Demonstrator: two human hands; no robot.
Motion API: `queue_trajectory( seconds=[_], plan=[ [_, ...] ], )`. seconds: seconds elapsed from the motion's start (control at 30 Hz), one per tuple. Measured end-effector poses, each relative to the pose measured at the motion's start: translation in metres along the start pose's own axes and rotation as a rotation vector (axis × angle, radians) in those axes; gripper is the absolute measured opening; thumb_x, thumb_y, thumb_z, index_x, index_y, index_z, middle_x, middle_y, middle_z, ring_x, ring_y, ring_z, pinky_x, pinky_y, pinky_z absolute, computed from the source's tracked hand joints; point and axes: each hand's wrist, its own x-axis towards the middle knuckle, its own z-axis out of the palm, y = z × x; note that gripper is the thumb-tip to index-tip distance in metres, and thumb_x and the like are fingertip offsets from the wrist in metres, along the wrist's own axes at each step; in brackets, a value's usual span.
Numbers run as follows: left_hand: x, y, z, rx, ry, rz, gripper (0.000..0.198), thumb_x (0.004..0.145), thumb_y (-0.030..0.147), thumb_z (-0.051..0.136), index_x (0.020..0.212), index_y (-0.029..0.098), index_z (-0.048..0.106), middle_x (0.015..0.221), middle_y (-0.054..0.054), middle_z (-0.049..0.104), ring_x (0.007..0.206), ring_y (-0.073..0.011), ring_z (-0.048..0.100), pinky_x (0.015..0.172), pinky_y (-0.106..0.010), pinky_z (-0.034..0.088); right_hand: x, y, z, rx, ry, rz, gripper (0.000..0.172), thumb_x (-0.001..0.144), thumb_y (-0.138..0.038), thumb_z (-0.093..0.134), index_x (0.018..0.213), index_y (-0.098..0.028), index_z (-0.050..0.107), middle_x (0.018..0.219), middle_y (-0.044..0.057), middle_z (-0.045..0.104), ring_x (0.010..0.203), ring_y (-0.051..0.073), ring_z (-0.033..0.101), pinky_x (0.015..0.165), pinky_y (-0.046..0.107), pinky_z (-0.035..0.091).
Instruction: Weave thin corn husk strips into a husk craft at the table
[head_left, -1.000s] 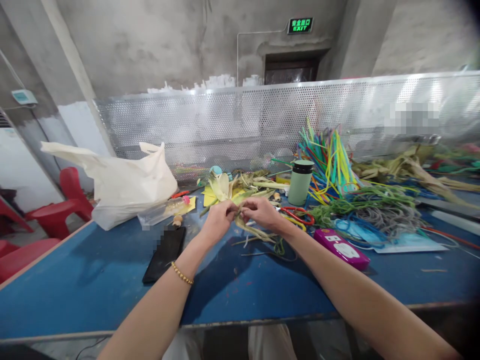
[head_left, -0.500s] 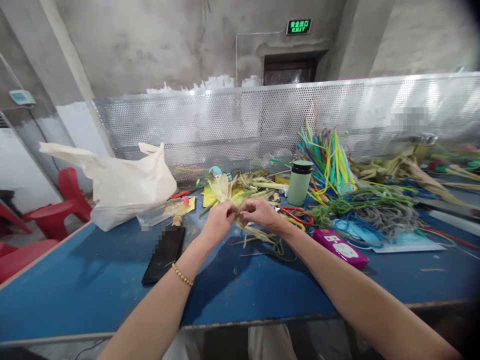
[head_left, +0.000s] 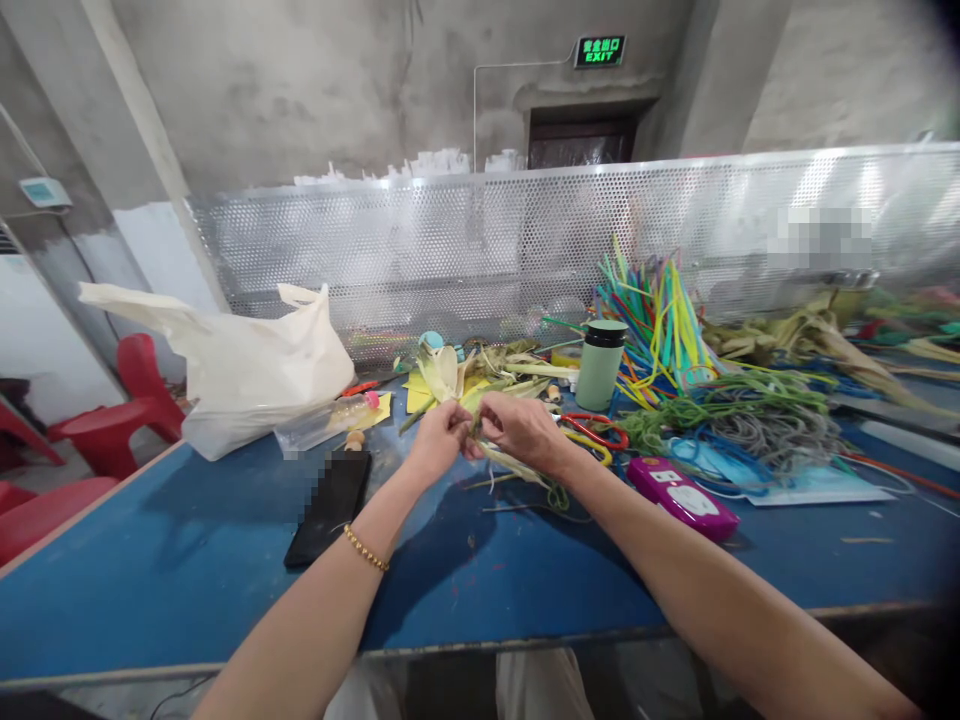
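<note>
Close together over the middle of the blue table (head_left: 247,560) are my two hands, fingertips nearly touching. My left hand (head_left: 441,438), with a gold bead bracelet (head_left: 365,549) on its wrist, is closed in a pinch on a thin greenish strip of corn husk (head_left: 475,424). From the other side my right hand (head_left: 517,430) pinches the same strip; its fingertips are partly hidden. Just behind the hands lie pale dried corn husks (head_left: 442,372) on yellow paper (head_left: 418,394). Below the right hand are loose husk strips (head_left: 517,466).
A black phone (head_left: 330,515) and white plastic bag (head_left: 262,350) lie left. To the right are red-handled scissors (head_left: 600,430), a green tumbler (head_left: 600,370), a purple packet (head_left: 682,497), green cords (head_left: 750,400) and colourful strips (head_left: 667,330). A perforated metal screen (head_left: 420,240) stands behind.
My right hand has turned slightly, its back lifting and its fingers curling further over the strip. My left hand has shifted only a little. Everything else is in place.
</note>
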Motion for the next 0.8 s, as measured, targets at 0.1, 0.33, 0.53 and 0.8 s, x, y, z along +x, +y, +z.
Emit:
queue_trajectory(
  seconds=[0.1, 0.33, 0.53, 0.8],
  plan=[
    [-0.0004, 0.0023, -0.0001, 0.007, -0.002, 0.020, 0.009, 0.081, 0.018, 0.056, 0.077, 0.018, 0.047, 0.048, 0.005, 0.059, 0.044, -0.0135, 0.061, 0.048, -0.025, 0.049, 0.0027, 0.0062, 0.0009, 0.239, -0.026, 0.032, 0.024, 0.080, -0.019, 0.054, 0.101, -0.016, 0.065, 0.091, 0.006, 0.070, 0.070, 0.013, 0.060, 0.065, 0.023, 0.039],
    [0.0000, 0.0006, 0.0001, 0.048, 0.017, 0.043, 0.005, 0.080, 0.014, 0.052, 0.079, 0.018, 0.050, 0.047, 0.004, 0.060, 0.043, -0.0143, 0.060, 0.048, -0.025, 0.048, 0.0032, 0.0057, 0.0064, 0.305, -0.047, 0.066, 0.013, 0.076, -0.015, 0.054, 0.074, -0.015, 0.067, 0.069, 0.002, 0.063, 0.062, 0.012, 0.053, 0.059, 0.022, 0.037],
    [-0.0007, 0.0027, 0.0003, 0.038, 0.029, 0.049, 0.007, 0.080, 0.013, 0.052, 0.077, 0.018, 0.049, 0.048, 0.004, 0.060, 0.043, -0.0134, 0.060, 0.048, -0.024, 0.048, 0.0028, 0.0079, 0.0034, 0.258, -0.033, 0.090, 0.026, 0.070, -0.008, 0.054, 0.091, -0.015, 0.068, 0.087, 0.006, 0.068, 0.070, 0.013, 0.058, 0.065, 0.023, 0.041],
    [-0.0008, 0.0022, -0.0002, 0.023, 0.013, 0.044, 0.006, 0.080, 0.013, 0.052, 0.077, 0.017, 0.049, 0.049, 0.003, 0.060, 0.043, -0.0132, 0.059, 0.048, -0.024, 0.048, 0.0020, 0.0009, 0.0001, 0.032, -0.003, 0.106, 0.010, 0.076, -0.015, 0.054, 0.077, -0.016, 0.064, 0.078, 0.005, 0.065, 0.071, 0.015, 0.057, 0.064, 0.025, 0.037]
  ],
)
